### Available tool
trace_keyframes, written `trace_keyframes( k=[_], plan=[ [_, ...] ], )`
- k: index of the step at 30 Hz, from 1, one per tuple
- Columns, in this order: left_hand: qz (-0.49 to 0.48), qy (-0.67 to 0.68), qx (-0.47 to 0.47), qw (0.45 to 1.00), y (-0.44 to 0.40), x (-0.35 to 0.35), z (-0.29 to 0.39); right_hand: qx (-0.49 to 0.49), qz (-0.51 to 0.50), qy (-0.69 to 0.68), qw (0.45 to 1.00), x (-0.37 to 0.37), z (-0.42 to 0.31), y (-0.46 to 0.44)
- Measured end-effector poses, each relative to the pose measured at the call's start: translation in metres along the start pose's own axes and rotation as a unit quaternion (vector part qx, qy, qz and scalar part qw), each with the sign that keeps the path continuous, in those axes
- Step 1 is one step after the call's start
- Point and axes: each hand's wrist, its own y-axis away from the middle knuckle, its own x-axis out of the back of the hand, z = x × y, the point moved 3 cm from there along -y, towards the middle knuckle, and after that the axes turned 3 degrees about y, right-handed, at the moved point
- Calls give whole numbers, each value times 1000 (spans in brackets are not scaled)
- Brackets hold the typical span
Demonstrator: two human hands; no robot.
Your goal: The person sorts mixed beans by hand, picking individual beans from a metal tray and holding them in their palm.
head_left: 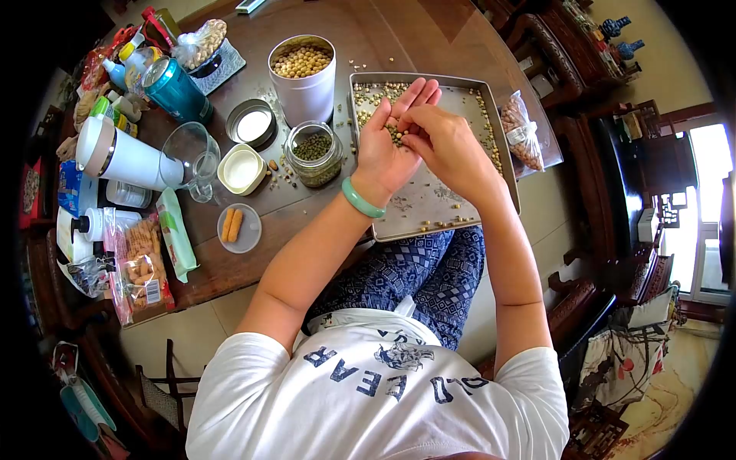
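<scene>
A dark wooden table [376, 38] spreads across the far side, with a metal tray [437, 213] at the right; above the tray, the left hand [381, 153] lies palm up, cupping a few beans [396, 136]; the right hand [448, 146] reaches thumb and forefinger into them, though I cannot tell whether one is pinched; a tilted palm could spill them; a leftward swing of the left wrist could topple the open glass jar [314, 166].

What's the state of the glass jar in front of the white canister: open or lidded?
Open: the mouth of the glass jar is uncovered, with small green beans visible inside.
</scene>
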Motion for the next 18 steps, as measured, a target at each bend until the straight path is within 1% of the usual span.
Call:
trace_keyframes(
  k=[4, 6, 10, 12, 16, 18],
  plan=[
    [-10, 7, -2, 1000, -1, 4, 0, 7, 7, 10, 1000, 1, 1, 1],
    [-14, 11, 2, 1000, -3, 6, 1, -13, 17, -33, 999, 4, 2, 2],
    [-10, 20, -5, 1000, -2, 0, 1, -14, 46, -41, 998, 3, 6, 3],
    [-12, 8, -8, 1000, -2, 0, 1, 31, 68, -43, 996, 0, 8, 3],
    [-19, 5, -7, 1000, -2, 2, 1, 60, 61, -19, 996, -2, 7, 1],
    [-19, 2, -8, 1000, -2, 2, 2, 77, 48, 24, 996, -2, 5, 2]
  ],
)
